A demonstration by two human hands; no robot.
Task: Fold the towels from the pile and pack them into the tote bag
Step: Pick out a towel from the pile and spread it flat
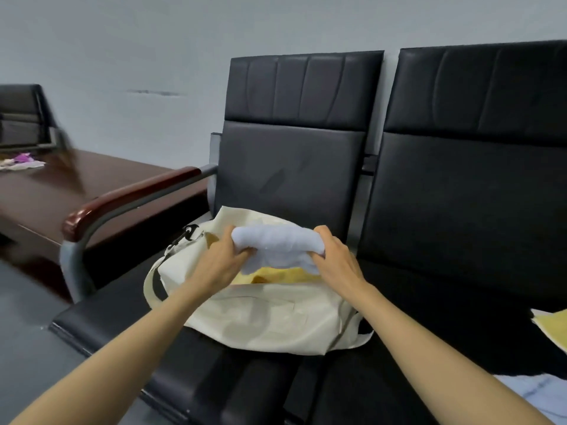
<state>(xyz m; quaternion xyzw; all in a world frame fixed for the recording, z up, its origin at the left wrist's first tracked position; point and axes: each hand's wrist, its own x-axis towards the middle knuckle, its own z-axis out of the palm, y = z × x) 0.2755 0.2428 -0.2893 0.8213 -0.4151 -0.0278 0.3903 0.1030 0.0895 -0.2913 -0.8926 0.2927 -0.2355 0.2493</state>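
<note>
Black seat (122,317): towel (277,245) over tote (270,320), apparently.

Tally: tote bag (276,320), 1; white towel (276,243), 1; pale blue towel (537,391), 1; yellow towels (276,276) (552,329), 2; black seats (291,167) (469,185), 2; wooden table (61,185), 1; hands, 2: left hand (219,265), right hand (337,259).
</note>
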